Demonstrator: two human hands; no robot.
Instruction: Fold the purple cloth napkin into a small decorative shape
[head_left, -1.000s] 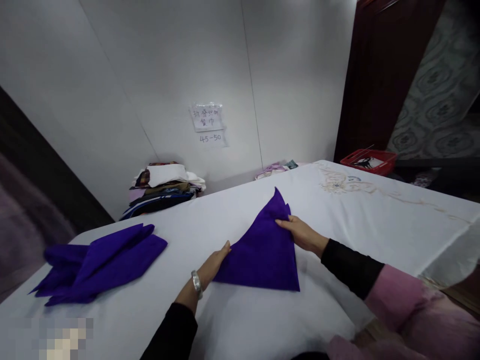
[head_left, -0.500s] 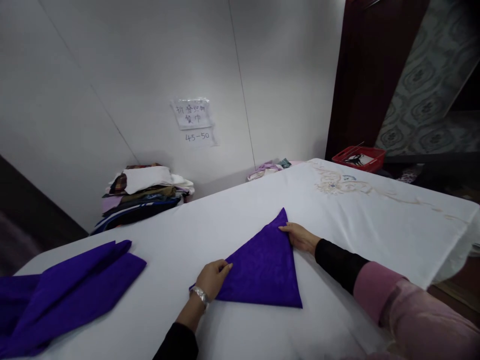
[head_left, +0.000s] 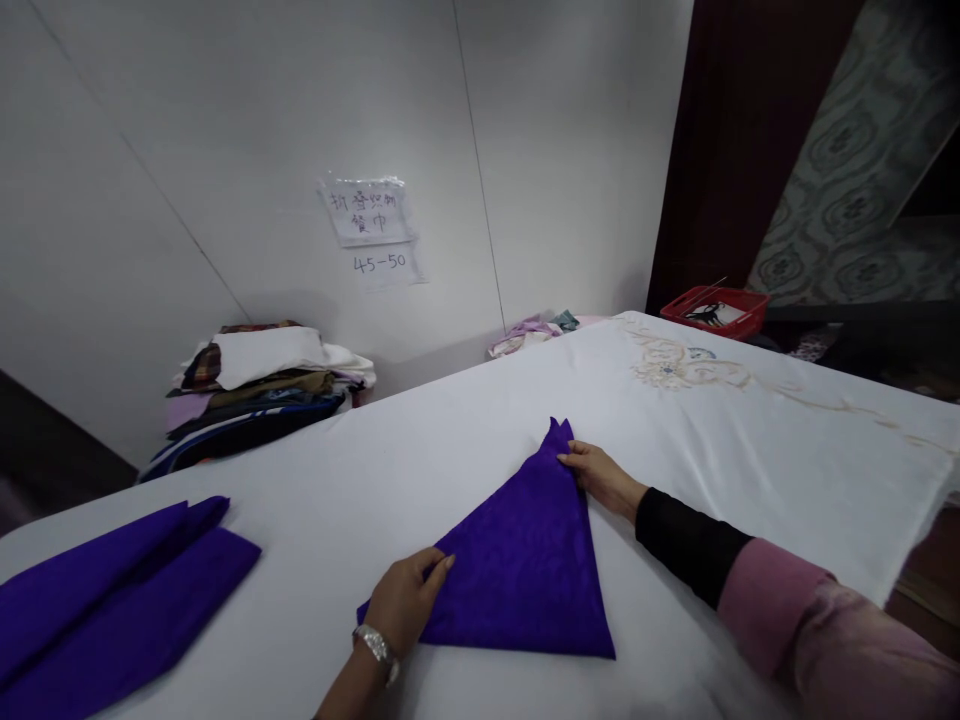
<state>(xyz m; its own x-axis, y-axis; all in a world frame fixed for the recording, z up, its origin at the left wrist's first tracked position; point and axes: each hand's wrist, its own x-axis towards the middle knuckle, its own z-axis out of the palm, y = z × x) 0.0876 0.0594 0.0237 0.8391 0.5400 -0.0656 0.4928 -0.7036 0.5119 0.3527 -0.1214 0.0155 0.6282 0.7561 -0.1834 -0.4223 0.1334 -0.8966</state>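
Observation:
A purple cloth napkin (head_left: 525, 560), folded into a triangle, lies on the white tablecloth (head_left: 315, 530) in front of me. My left hand (head_left: 409, 595), with a silver bracelet at the wrist, pinches the sloping left edge near the lower left corner. At the upper corner my right hand (head_left: 600, 475) grips the napkin between thumb and fingers; two small points of cloth stick up just beyond it. Another purple cloth (head_left: 127, 600), loosely folded, rests on the table at the far left, away from both hands.
A pile of folded clothes (head_left: 262, 390) stands beyond the table's left edge, against the wall. More fabric (head_left: 529, 335) lies behind the table's far edge. A red basket (head_left: 716, 312) sits at the far right corner. Paper signs (head_left: 373, 225) hang on the wall.
The napkin's top corner has parted into two points near my right hand. My left hand sits slightly lower and farther left. The view has shifted a little to the right.

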